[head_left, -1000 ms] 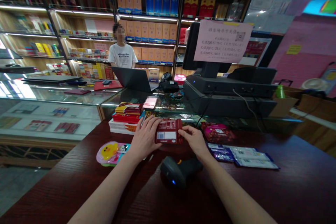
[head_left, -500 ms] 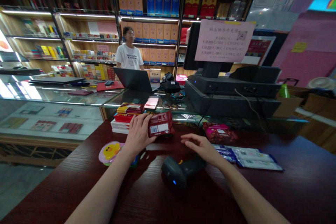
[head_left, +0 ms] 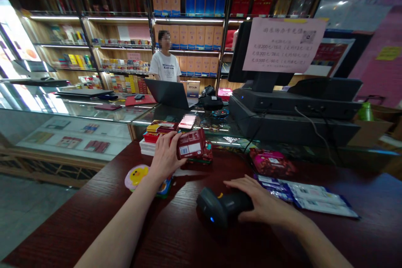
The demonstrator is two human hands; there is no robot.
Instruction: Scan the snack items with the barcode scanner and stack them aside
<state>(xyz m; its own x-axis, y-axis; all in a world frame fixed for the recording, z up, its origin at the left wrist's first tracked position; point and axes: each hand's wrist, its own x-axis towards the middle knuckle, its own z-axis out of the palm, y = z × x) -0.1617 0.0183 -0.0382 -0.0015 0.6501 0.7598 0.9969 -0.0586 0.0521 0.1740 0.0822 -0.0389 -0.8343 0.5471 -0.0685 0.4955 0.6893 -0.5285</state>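
Observation:
My left hand (head_left: 166,153) grips a dark red packet (head_left: 191,144) by its left side, with a white barcode label facing me. Under and behind it lies another packet with green and red edges (head_left: 206,154). My right hand (head_left: 256,197) is spread around the handle end of a black barcode scanner (head_left: 213,207), thumb and fingers apart; whether it touches the handle is unclear. The scanner lies on the dark wooden table (head_left: 176,234), a blue light glowing on it. Near my left wrist is a round package with a yellow duck (head_left: 137,176).
Stacked boxes (head_left: 147,146) stand behind my left hand. A pink-brown bag (head_left: 271,162) and blue-white packets (head_left: 323,199) lie right. Beyond are a laptop (head_left: 168,93), a monitor with a pink sign (head_left: 282,46), and a person in a white shirt (head_left: 165,67) behind the counter.
My right hand has moved down and nearer to me, to the scanner's handle. My left hand still holds the dark red packet, now slightly clear of the packet behind. The view has shifted left.

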